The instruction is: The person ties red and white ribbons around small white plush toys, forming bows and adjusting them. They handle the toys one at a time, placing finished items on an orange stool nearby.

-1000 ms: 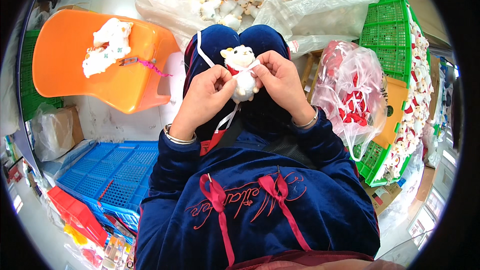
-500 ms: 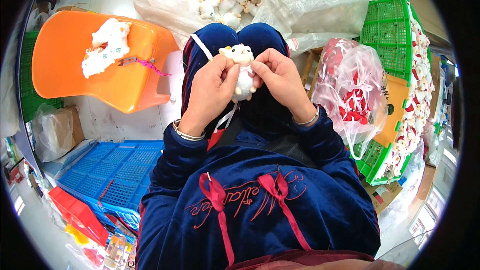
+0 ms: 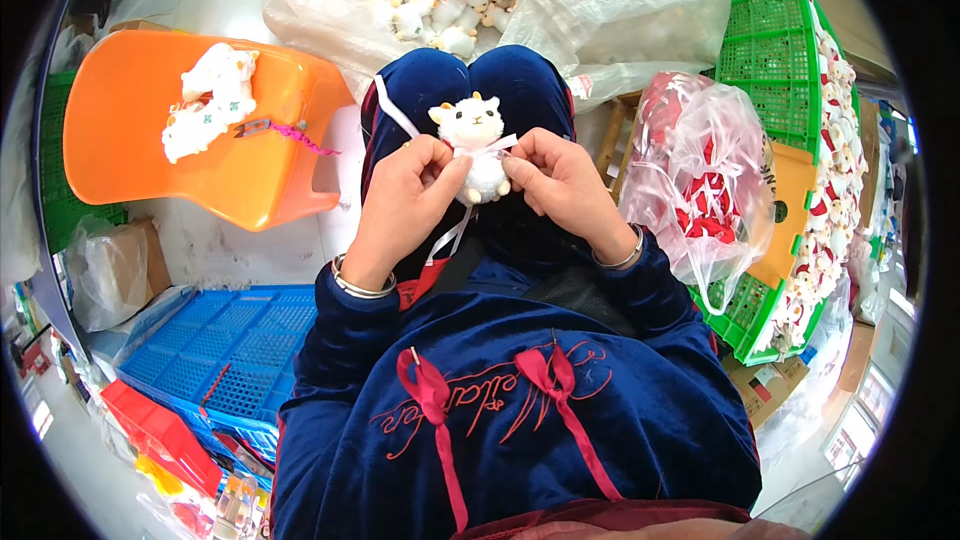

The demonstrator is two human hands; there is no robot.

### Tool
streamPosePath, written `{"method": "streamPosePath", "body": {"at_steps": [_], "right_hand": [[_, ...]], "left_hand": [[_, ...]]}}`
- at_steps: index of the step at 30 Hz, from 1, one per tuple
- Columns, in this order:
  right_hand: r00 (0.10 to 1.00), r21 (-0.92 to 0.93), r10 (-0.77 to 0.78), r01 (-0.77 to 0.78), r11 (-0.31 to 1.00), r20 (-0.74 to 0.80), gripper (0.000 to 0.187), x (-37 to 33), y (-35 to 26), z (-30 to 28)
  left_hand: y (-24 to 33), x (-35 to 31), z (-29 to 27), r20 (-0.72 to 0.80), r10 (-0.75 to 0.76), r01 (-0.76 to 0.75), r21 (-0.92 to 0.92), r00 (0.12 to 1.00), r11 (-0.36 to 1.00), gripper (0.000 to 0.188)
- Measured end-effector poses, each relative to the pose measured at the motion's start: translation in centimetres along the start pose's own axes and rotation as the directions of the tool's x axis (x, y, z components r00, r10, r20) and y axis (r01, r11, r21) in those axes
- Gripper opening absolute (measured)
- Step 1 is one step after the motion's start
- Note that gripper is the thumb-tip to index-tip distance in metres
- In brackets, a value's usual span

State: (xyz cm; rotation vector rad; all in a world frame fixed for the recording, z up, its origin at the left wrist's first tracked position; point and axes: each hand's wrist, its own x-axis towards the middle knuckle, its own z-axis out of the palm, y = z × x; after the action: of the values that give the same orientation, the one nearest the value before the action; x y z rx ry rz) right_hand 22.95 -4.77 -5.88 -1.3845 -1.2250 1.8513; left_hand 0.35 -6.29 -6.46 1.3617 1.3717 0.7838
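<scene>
A small white plush goat (image 3: 470,124) with little tan horns sits upright over my lap, its face turned up. A pale ribbon (image 3: 488,148) runs round its neck and crosses at the front. My left hand (image 3: 408,198) is closed, thumb against forefinger, at the goat's left side, with the ribbon between them. On the other side my right hand (image 3: 562,183) pinches a ribbon end close to the neck. The exact hold of the left fingertips is partly hidden. Another white ribbon strip (image 3: 397,105) lies over my left thigh.
An orange stool (image 3: 130,130) at left bears plush goats (image 3: 212,100) and small snips (image 3: 252,128) with a pink cord. Ahead lies a plastic bag (image 3: 620,35) of plush goats. At right are a bag of red pieces (image 3: 708,205) and a green crate (image 3: 768,60); blue crates (image 3: 220,340) stand lower left.
The goat now stands more upright and shows its face more. My right hand has moved slightly down, drawing the ribbon across the neck; my left hand has also shifted down a little.
</scene>
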Motion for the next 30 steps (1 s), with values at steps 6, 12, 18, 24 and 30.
{"method": "streamPosePath", "body": {"at_steps": [6,12,18,24,30], "right_hand": [[0.997,-0.072,-0.032,0.036,0.997,0.067,0.014,-0.1,-0.3,-0.1],[0.990,-0.246,-0.140,0.137,0.959,0.007,0.039,-0.5,-0.1,0.1],[0.928,-0.583,-0.372,0.319,0.747,0.030,0.067,-1.3,-0.3,1.6],[0.964,-0.410,-0.262,0.223,0.884,-0.041,0.069,-1.0,0.7,1.6],[0.844,-0.300,-0.517,0.461,0.835,-0.144,0.063,-1.1,1.9,0.8]], "left_hand": [[0.2,-0.7,-0.6,0.039,-0.103,0.103,0.010,0.994,0.995,0.032],[0.9,-1.1,-0.9,0.000,-0.111,0.111,0.117,0.994,0.987,0.036],[0.0,-2.5,1.1,-0.177,0.132,-0.112,0.122,0.975,0.986,0.024],[-0.3,-2.8,2.6,-0.218,0.174,-0.206,-0.136,0.960,0.969,0.022],[0.9,-2.6,2.3,-0.157,0.194,-0.210,-0.093,0.968,0.973,0.020]]}}
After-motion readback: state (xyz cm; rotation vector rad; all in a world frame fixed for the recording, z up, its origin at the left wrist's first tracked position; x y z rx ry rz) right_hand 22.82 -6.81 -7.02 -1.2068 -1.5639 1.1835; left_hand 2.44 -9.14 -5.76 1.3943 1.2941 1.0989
